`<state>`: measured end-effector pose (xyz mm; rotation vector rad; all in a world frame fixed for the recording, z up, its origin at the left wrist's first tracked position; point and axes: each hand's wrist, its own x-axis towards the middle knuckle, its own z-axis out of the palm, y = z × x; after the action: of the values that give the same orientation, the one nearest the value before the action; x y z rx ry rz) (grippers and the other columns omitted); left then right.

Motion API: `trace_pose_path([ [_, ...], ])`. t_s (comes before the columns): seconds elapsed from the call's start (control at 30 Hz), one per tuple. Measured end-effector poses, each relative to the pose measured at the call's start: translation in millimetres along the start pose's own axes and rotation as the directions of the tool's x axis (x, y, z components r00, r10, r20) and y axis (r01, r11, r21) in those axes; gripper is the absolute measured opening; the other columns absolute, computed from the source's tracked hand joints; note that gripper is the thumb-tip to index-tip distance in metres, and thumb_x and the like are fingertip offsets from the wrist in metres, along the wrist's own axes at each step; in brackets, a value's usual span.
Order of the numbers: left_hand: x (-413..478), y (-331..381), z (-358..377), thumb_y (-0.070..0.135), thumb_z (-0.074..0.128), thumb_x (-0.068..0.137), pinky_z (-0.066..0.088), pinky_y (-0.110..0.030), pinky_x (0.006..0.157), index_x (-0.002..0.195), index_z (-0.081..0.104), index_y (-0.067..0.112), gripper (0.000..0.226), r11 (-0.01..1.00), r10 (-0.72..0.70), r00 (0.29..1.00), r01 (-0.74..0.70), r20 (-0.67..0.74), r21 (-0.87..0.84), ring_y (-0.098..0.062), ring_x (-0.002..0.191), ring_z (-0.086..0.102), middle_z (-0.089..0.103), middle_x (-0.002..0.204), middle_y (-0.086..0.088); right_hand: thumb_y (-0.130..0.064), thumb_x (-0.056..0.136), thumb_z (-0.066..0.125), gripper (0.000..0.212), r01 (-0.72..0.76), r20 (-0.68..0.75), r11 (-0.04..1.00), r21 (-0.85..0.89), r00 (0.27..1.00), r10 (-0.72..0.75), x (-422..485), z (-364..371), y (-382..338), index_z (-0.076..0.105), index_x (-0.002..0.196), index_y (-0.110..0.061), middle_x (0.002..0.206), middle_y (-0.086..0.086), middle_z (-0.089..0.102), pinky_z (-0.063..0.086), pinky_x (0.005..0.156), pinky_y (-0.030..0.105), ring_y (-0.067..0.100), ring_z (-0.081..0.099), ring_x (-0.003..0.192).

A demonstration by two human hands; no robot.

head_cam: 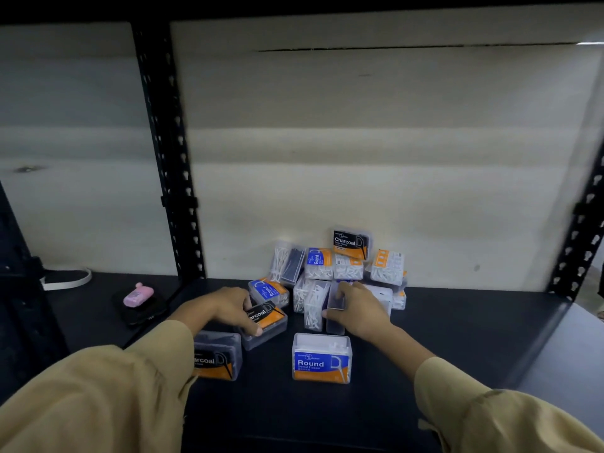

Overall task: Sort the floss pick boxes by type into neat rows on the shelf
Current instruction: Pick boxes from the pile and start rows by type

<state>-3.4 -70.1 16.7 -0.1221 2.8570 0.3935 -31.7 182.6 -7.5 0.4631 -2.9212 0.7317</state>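
Labels are guiding us: left hand [225,304] is gripping the clear plastic black-and-orange Charcoal box [268,322], right hand [361,310] a clear upended box [336,323]; we are judging fronts-forward placement best.

three charcoal boxes [351,243], three round boxes [322,362], several more boxes unreadable.
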Motion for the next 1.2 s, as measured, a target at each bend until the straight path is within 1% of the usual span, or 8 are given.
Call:
trace_pose_path([
  [0.2, -5, -15, -4, 0.026, 0.081, 0.065, 0.048, -0.032, 0.079, 0.098, 0.046, 0.02, 0.048, 0.997, 0.042, 0.998, -0.046, -0.052, -0.062, -0.016, 0.092, 0.057, 0.059, 0.101, 0.003, -0.032, 0.081, 0.065, 0.033, -0.019, -0.04, 0.998, 0.058, 0.999, 0.022, -3, 2, -6, 0.048, 0.103, -0.016, 0.114, 0.01, 0.052, 0.043, 0.077, 0.034, 0.027, 0.054, 0.102],
  [0.27, -5, -18, -6, 0.017, 0.078, 0.068, 0.046, -0.025, 0.069, 0.092, 0.048, 0.02, 0.039, 0.989, 0.09, 0.993, -0.098, -0.072, -0.109, -0.012, 0.084, 0.056, 0.06, 0.094, 0.004, -0.03, 0.078, 0.067, 0.033, -0.036, -0.044, 0.996, 0.086, 0.998, 0.04, -3, 1, -5, 0.048, 0.101, -0.015, 0.113, 0.01, 0.051, 0.042, 0.075, 0.032, 0.027, 0.053, 0.101],
  [0.4, -5, -25, -12, -0.001, 0.072, 0.07, 0.045, -0.022, 0.066, 0.077, 0.05, 0.023, 0.033, 0.972, 0.146, 0.985, -0.159, -0.087, -0.171, -0.01, 0.076, 0.056, 0.06, 0.082, 0.005, -0.034, 0.078, 0.067, 0.029, -0.072, -0.086, 0.981, 0.182, 0.992, 0.089, -4, -3, 2, 0.045, 0.084, -0.017, 0.099, 0.004, 0.047, 0.04, 0.069, 0.029, 0.021, 0.05, 0.086],
  [0.57, -10, -35, -20, -0.009, 0.065, 0.074, 0.049, -0.016, 0.068, 0.111, 0.057, 0.016, 0.045, 0.963, 0.122, 0.992, -0.116, 0.01, -0.243, -0.015, 0.087, 0.06, 0.061, 0.1, -0.003, -0.026, 0.077, 0.065, 0.022, -0.117, -0.141, 0.92, 0.375, 0.973, 0.181, -8, -14, 14, 0.044, 0.079, -0.02, 0.08, 0.005, 0.061, 0.039, 0.051, 0.027, 0.019, 0.057, 0.068],
  [0.73, -20, -47, -28, -0.009, 0.062, 0.071, 0.048, -0.009, 0.066, 0.115, 0.064, 0.014, 0.049, 0.971, 0.132, 0.987, -0.11, 0.093, -0.21, -0.005, 0.083, 0.061, 0.066, 0.107, -0.004, -0.018, 0.082, 0.06, 0.014, -0.103, -0.166, 0.863, 0.494, 0.963, 0.21, -12, -29, 15, 0.053, 0.092, -0.01, 0.077, 0.002, 0.06, 0.044, 0.057, 0.027, 0.011, 0.055, 0.067],
  [0.87, -27, -49, -31, 0.001, 0.058, 0.061, 0.051, -0.023, 0.068, 0.103, 0.066, 0.015, 0.045, 0.96, 0.153, 0.978, -0.112, 0.144, -0.257, -0.021, 0.09, 0.062, 0.066, 0.112, -0.016, -0.014, 0.082, 0.06, 0.012, -0.059, -0.181, 0.852, 0.519, 0.967, 0.178, -13, -34, 11, 0.056, 0.09, -0.006, 0.078, -0.003, 0.058, 0.049, 0.067, 0.031, 0.011, 0.055, 0.074],
  [1.1, -30, -42, -30, -0.007, 0.049, 0.073, 0.045, -0.019, 0.057, 0.096, 0.064, 0.016, 0.036, 0.97, 0.122, 0.973, -0.076, 0.194, -0.232, -0.009, 0.061, 0.055, 0.064, 0.092, -0.005, -0.009, 0.077, 0.063, 0.016, 0.105, -0.215, 0.847, 0.521, 0.977, 0.011, -21, -37, -2, 0.054, 0.083, -0.02, 0.084, -0.005, 0.058, 0.051, 0.073, 0.036, 0.021, 0.061, 0.082],
  [1.2, -29, -39, -29, -0.008, 0.048, 0.08, 0.047, -0.014, 0.065, 0.101, 0.065, 0.016, 0.036, 0.972, 0.127, 0.978, -0.09, 0.165, -0.216, -0.001, 0.07, 0.062, 0.065, 0.098, -0.003, -0.005, 0.075, 0.065, 0.027, 0.152, -0.214, 0.84, 0.521, 0.976, -0.044, -25, -38, -9, 0.05, 0.079, -0.028, 0.087, -0.006, 0.059, 0.056, 0.074, 0.041, 0.028, 0.065, 0.083],
])
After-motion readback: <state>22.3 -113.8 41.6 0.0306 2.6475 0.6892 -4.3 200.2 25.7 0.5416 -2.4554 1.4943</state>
